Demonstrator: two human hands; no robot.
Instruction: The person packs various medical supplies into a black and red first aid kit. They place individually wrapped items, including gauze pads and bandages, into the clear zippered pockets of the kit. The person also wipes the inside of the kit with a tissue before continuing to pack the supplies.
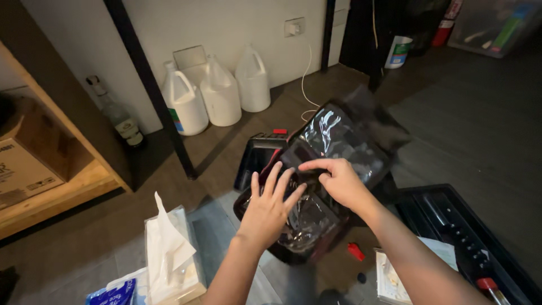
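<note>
On the dark wood-plank floor (pixel 480 141) of a dim storeroom:

- Open black pouch (pixel 316 186) with clear plastic pockets, lying at the middle of the floor, its upper flap raised and blurred.
- Left hand (pixel 268 209): fingers spread flat, pressing on the clear lower pocket of the pouch; released, grasping nothing.
- Right hand (pixel 339 181): hovering over the fold of the pouch, forefinger stretched leftward, other fingers curled loosely; whether it pinches the plastic cannot be told.
- Black tray (pixel 257 155), just behind the pouch, with a small red piece at its far edge.
- Three white plastic jugs (pixel 217 90), standing in a row against the pale wall (pixel 226 22), behind a black slanted post (pixel 152 90).
- Glass bottle (pixel 118 116), upright by the wall, left of the jugs.
- Wooden shelf (pixel 62 186) at left, bearing a cardboard box (pixel 25 169).
- Tissue pack (pixel 169 254), bottom left, one white sheet sticking up.
- Long black case (pixel 468 237), bottom right, holding dark tools.
- Small red object (pixel 355 251) on the floor, between the pouch and the case.
- White cable (pixel 305 85) running down from a wall socket (pixel 294 26).
- White tub (pixel 398 52) far back, near dark furniture.
</note>
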